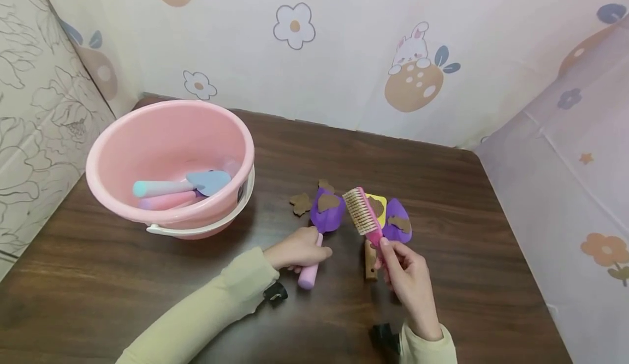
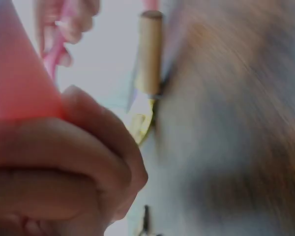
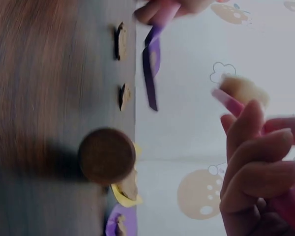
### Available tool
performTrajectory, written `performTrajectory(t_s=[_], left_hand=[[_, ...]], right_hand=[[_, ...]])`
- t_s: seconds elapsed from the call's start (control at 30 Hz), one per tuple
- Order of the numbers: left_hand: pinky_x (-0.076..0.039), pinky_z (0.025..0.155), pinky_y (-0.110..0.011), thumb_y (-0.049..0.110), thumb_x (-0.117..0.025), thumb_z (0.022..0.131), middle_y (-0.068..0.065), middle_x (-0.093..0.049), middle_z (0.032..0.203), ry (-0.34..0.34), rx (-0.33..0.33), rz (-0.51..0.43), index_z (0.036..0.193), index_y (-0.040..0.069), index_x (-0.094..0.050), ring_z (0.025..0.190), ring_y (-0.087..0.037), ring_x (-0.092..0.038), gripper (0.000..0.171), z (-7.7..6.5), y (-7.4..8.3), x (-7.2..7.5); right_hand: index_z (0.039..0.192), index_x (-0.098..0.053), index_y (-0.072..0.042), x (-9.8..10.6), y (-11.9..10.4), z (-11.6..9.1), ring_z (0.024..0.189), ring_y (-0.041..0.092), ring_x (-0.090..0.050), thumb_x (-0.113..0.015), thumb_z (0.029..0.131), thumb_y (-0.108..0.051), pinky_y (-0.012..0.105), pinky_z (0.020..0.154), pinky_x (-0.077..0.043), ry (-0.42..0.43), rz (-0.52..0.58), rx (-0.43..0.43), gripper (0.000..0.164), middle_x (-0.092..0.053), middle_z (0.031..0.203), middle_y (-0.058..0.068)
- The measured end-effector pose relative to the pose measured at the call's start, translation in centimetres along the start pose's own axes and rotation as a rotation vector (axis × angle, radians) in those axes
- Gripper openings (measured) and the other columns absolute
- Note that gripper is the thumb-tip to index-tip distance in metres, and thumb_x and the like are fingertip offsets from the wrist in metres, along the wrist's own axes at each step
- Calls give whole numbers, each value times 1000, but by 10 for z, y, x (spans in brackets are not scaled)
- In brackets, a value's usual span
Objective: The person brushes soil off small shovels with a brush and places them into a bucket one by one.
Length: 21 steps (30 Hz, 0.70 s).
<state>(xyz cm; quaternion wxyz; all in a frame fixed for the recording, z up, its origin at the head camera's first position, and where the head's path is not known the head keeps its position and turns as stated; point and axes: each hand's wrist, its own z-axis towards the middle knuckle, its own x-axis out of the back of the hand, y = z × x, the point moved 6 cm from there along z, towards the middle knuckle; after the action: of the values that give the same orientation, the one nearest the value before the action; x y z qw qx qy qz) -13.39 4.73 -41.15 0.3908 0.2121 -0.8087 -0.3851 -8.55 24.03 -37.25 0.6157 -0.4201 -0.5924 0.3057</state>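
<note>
My left hand (image 1: 300, 249) grips the lavender-pink handle of a small purple hand shovel (image 1: 324, 223). A brown patch lies on its blade, and in the right wrist view the shovel is held above the table. In my right hand (image 1: 411, 279) is a pink brush (image 1: 361, 211) with pale bristles, pinched by the handle and raised off the table. Behind the brush lie a yellow-bladed tool with a wooden handle (image 1: 371, 264) and another purple tool (image 1: 397, 209), both bearing brown patches. The second purple tool's handle is hidden.
A pink bucket (image 1: 196, 227) with a white handle stands at the left. Inside are a light-blue trowel (image 1: 210, 182) and a pink-handled tool (image 1: 169, 200). Loose brown pieces (image 1: 300, 204) lie beyond the held shovel. Patterned cloth (image 1: 344, 80) hangs behind the table.
</note>
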Motion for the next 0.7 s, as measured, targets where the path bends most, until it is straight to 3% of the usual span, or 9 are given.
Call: performTrajectory(t_s=[0.17, 0.3, 0.47, 0.6, 0.7], left_hand=[[-30, 29, -23, 20, -57, 84, -8, -50, 61, 8, 1, 10, 85, -1, -51, 31, -11, -39, 22, -15, 4, 7], [-32, 31, -23, 20, -58, 84, -8, -50, 65, 21, -9, 11, 90, -1, -49, 34, -12, -40, 24, -21, 6, 9], [-38, 37, -26, 20, -60, 84, -9, -52, 69, 39, -22, 20, 97, -5, -51, 43, -14, -47, 30, -25, 7, 8], [-49, 54, -31, 22, -61, 84, -15, -58, 84, 56, -33, 49, 122, -16, -45, 60, -18, -56, 56, -27, 8, 6], [-50, 62, -32, 23, -60, 84, -16, -59, 84, 70, -52, 68, 125, -17, -42, 65, -19, -57, 61, -28, 11, 5]], right_hand=[[91, -73, -8, -2, -11, -2, 51, 5, -49, -73, 84, -18, 22, 43, -38, 33, -137, 165, 12, -61, 64, 0], [89, -73, -15, -9, -21, -6, 51, 1, -50, -80, 77, -16, 20, 47, -38, 40, -247, 273, 14, -60, 62, -7], [90, -73, -13, -17, -32, -10, 55, -1, -52, -82, 73, -10, 23, 62, -35, 42, -309, 398, 20, -60, 62, -11], [90, -72, -11, -19, -34, -10, 56, -1, -51, -82, 71, -8, 24, 62, -35, 66, -324, 407, 21, -61, 65, -9], [89, -71, -12, -20, -34, -8, 55, 0, -50, -83, 70, -9, 23, 57, -37, 96, -334, 388, 23, -61, 65, -7]])
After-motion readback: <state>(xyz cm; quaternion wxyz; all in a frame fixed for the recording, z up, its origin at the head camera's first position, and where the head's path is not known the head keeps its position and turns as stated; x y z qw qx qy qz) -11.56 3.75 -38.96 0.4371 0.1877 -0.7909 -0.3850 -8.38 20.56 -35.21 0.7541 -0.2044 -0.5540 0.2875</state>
